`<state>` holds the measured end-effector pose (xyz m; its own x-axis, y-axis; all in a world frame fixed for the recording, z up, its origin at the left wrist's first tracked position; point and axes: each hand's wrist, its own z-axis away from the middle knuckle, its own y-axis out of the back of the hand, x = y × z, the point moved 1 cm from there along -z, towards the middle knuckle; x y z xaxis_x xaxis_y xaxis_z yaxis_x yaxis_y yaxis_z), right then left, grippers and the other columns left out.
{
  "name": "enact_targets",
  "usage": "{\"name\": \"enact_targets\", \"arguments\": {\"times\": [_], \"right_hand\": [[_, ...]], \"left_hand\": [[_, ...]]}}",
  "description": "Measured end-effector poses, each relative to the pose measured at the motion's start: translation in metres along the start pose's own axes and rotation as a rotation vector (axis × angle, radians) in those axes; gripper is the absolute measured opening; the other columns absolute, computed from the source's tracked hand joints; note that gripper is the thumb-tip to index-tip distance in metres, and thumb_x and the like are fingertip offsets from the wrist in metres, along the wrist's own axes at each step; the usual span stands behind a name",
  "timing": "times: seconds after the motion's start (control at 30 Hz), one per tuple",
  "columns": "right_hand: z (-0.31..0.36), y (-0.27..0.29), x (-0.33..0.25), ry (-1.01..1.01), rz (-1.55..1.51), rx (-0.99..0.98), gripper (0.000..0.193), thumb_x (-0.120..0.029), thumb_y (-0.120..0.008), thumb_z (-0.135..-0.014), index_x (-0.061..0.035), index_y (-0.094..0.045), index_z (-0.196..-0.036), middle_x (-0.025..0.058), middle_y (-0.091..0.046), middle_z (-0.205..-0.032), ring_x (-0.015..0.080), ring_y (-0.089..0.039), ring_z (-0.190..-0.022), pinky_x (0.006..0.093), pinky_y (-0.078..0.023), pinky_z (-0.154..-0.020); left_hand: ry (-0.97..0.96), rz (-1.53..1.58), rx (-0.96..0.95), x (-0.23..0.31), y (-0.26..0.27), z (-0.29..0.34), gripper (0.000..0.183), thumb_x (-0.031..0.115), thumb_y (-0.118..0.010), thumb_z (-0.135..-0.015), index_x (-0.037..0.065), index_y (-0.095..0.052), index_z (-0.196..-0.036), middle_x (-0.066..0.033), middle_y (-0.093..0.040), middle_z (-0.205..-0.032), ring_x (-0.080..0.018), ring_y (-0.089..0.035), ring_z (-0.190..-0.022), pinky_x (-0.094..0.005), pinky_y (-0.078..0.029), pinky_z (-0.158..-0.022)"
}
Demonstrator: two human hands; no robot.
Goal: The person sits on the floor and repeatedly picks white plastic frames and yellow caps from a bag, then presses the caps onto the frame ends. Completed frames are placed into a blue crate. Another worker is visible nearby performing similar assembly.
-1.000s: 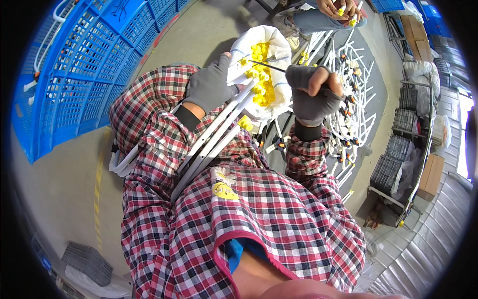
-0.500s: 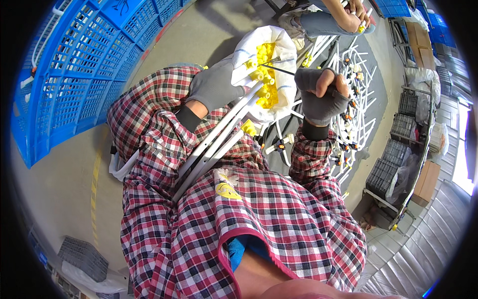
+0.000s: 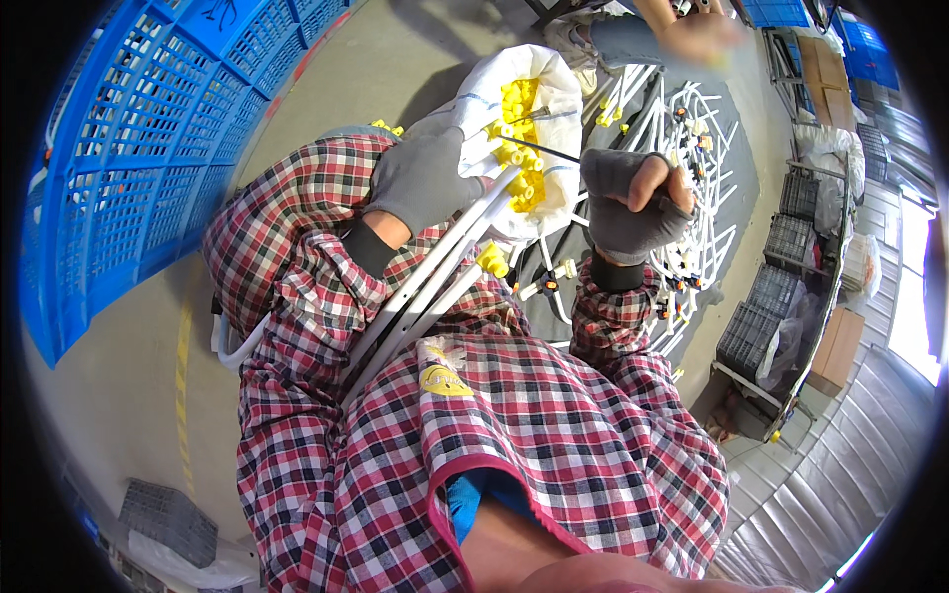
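My left hand (image 3: 427, 176), in a grey fingerless glove, is closed around the upper end of a white tube (image 3: 435, 252). Its fingers are partly hidden behind the palm. Several white tubes slant across my lap; one ends in a yellow fitting (image 3: 492, 260). My right hand (image 3: 638, 203), gloved the same way, is in a fist around a tool with a thin dark shaft (image 3: 544, 148), like a screwdriver; its handle is hidden. The shaft points left toward the left hand, over a white sack (image 3: 561, 99) holding yellow fittings (image 3: 529, 188).
White tubes (image 3: 682, 237) with black and orange parts lie piled on a dark mat at the right. A co-worker's hand (image 3: 697, 40) is blurred at the top. A blue crate (image 3: 148, 188) stands at the left. Grey baskets (image 3: 771, 292) fill a rack on the far right.
The co-worker's hand has moved and is now blurred. My right hand and the tool have dipped slightly, and the whole view has shifted a little. Both my grips look the same.
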<state>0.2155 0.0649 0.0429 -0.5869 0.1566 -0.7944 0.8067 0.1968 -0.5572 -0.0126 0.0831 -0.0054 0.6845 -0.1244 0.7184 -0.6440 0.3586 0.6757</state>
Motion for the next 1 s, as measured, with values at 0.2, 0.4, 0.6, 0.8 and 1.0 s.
{"name": "enact_targets", "arguments": {"times": [0.2, 0.4, 0.6, 0.8, 1.0], "right_hand": [[0.004, -0.009, -0.011, 0.048, -0.055, -0.038, 0.055, -0.045, -0.038, -0.101, -0.0081, -0.044, -0.061, 0.0069, -0.045, -0.056, 0.0209, -0.038, -0.056, 0.0379, -0.031, -0.059], [-0.01, -0.007, -0.005, -0.056, 0.096, -0.011, 0.054, -0.043, -0.034, -0.104, -0.0103, -0.043, -0.062, 0.0025, -0.036, -0.054, 0.0177, -0.03, -0.054, 0.0362, -0.027, -0.059], [-0.023, -0.029, 0.025, -0.132, 0.286, -0.046, 0.058, -0.049, -0.04, -0.101, -0.0065, -0.044, -0.062, 0.0033, -0.038, -0.057, 0.0198, -0.035, -0.057, 0.037, -0.031, -0.064], [-0.004, -0.009, 0.055, 0.017, 0.127, 0.049, 0.055, -0.047, -0.034, -0.103, -0.0073, -0.045, -0.066, 0.0016, -0.034, -0.055, 0.0169, -0.028, -0.056, 0.0359, -0.027, -0.062], [-0.004, -0.02, 0.03, -0.14, 0.207, 0.079, 0.051, -0.04, -0.034, -0.104, -0.007, -0.043, -0.065, 0.003, -0.037, -0.06, 0.0185, -0.034, -0.062, 0.0367, -0.031, -0.068]], "left_hand": [[-0.003, -0.01, 0.005, 0.002, -0.001, 0.003, 0.049, 0.038, -0.079, -0.076, -0.004, -0.07, -0.101, -0.0188, -0.068, -0.108, -0.0349, -0.067, -0.1, -0.0471, -0.055, -0.081], [0.055, -0.102, -0.062, -0.005, -0.011, 0.001, 0.057, 0.051, -0.077, -0.077, 0.002, -0.068, -0.105, -0.0171, -0.073, -0.085, -0.0348, -0.072, -0.078, -0.0452, -0.054, -0.067], [0.098, -0.087, -0.064, -0.003, -0.007, 0.005, 0.058, 0.052, -0.076, -0.078, 0.001, -0.067, -0.104, -0.019, -0.072, -0.083, -0.0372, -0.071, -0.079, -0.047, -0.054, -0.068], [0.099, -0.147, -0.073, -0.003, -0.012, 0.01, 0.055, 0.052, -0.074, -0.081, 0.002, -0.065, -0.102, -0.0179, -0.072, -0.082, -0.037, -0.071, -0.079, -0.0484, -0.053, -0.068], [0.07, -0.202, -0.095, 0.004, -0.013, 0.006, 0.05, 0.051, -0.074, -0.082, 0.007, -0.065, -0.104, -0.0159, -0.072, -0.082, -0.0369, -0.071, -0.078, -0.049, -0.054, -0.067]]}}
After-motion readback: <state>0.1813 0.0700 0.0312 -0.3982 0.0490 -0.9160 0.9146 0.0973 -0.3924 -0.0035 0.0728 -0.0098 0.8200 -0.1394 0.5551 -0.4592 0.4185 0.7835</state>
